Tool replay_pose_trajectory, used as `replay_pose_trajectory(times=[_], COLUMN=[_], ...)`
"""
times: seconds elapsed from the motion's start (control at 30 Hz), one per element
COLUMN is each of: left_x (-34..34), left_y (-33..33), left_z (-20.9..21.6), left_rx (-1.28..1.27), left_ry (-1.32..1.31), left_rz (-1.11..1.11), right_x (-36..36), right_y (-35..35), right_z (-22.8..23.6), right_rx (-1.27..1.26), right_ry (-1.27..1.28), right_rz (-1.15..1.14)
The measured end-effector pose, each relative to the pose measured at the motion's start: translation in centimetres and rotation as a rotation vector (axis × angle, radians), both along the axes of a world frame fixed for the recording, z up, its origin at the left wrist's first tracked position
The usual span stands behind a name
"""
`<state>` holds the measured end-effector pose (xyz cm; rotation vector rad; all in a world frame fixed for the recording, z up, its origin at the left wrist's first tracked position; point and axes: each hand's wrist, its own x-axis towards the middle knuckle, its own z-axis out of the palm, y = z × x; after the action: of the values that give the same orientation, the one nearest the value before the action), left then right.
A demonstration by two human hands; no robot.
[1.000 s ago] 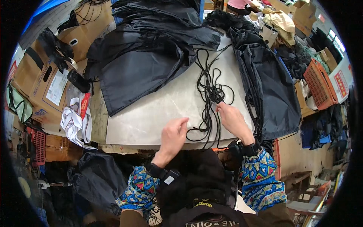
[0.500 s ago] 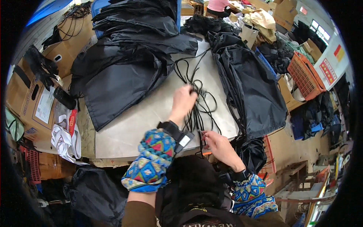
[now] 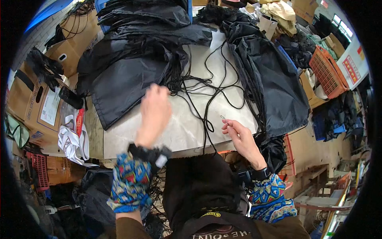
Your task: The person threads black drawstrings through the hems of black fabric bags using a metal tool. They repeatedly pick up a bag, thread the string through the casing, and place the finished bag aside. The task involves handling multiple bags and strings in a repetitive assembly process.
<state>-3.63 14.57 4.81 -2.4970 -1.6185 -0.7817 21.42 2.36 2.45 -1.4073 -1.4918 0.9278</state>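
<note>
Black cords [image 3: 207, 95] lie tangled across the pale tabletop [image 3: 179, 139], trailing toward its front edge. My left hand [image 3: 155, 109] is smeared by motion at the left end of the cords, beside a black fabric bag [image 3: 123, 83]; whether its fingers grip anything cannot be made out. Over the table's front right, my right hand [image 3: 240, 137] is closed in a pinch on a small thin wire loop [image 3: 223, 117], whose lower part the fingers hide. Right of the cords, more black bags [image 3: 274, 91] lie in a pile with cords hanging from them.
Folded black fabric [image 3: 147, 16] is stacked high at the far left. Cardboard boxes [image 3: 32, 107] and a white strap bundle [image 3: 73, 139] stand left of the table. An orange basket [image 3: 328, 71] sits at the right, and a red crate [image 3: 289, 155] is below the table edge.
My left hand has moved left, and the cords now spread leftward against the black bag. My right hand has shifted slightly up and right, the wire loop still pinched.
</note>
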Motion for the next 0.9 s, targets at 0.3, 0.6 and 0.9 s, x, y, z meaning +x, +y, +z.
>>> replay_pose_trajectory(times=[0.3,0.6,0.9], left_x=[6.3,3.7,-14.2], left_y=[-9.2,-10.6,-15.0], left_z=[-5.6,0.6,0.8], left_rx=[-0.451,-1.146,-0.456], left_ry=[-0.796,-1.493,-2.043], left_rz=[-0.195,-0.333,-0.574], right_x=[-0.9,-2.9,1.0], right_y=[-0.5,-0.2,3.1], right_z=[1.0,3.5,3.2], right_rx=[-0.094,-0.139,0.007], right_ry=[-0.165,0.450,0.272], right_rz=[0.020,0.469,-0.116])
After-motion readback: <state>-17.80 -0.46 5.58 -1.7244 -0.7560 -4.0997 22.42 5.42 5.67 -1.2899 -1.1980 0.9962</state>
